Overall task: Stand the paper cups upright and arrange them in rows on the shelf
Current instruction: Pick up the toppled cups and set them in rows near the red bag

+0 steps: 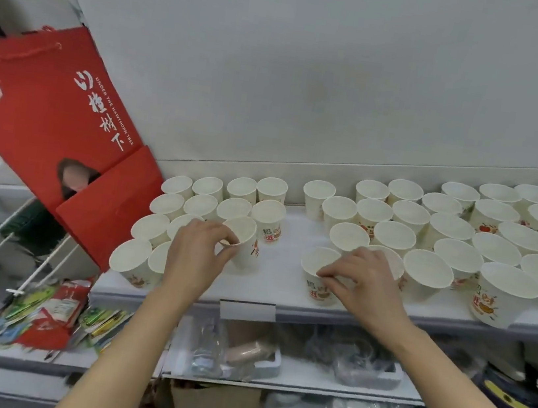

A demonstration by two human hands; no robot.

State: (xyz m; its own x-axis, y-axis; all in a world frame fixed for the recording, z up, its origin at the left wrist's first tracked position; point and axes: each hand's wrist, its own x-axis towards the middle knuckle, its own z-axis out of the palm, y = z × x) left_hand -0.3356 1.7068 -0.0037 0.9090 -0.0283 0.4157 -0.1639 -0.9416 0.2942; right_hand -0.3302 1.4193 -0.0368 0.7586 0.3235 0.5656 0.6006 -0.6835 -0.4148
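Two hands, head view: both at the front of the white shelf point(283, 285)
Left hand point(200, 249): fingers pinch the near rim of a tilted paper cup point(242, 245), beside the left block of upright cups point(205, 202)
Right hand point(362, 279): fingertips grip the rim of an upright printed cup point(318, 273) near the shelf edge
Right group of cups point(464, 228): upright, loosely arranged
Red gift bag point(48, 117): leaning at left

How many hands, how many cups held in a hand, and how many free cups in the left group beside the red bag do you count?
Hands: 2 (left hand, right hand)
Held cups: 2 (left-hand cup, right-hand cup)
Free cups in the left group, in view: 12
Total: 16
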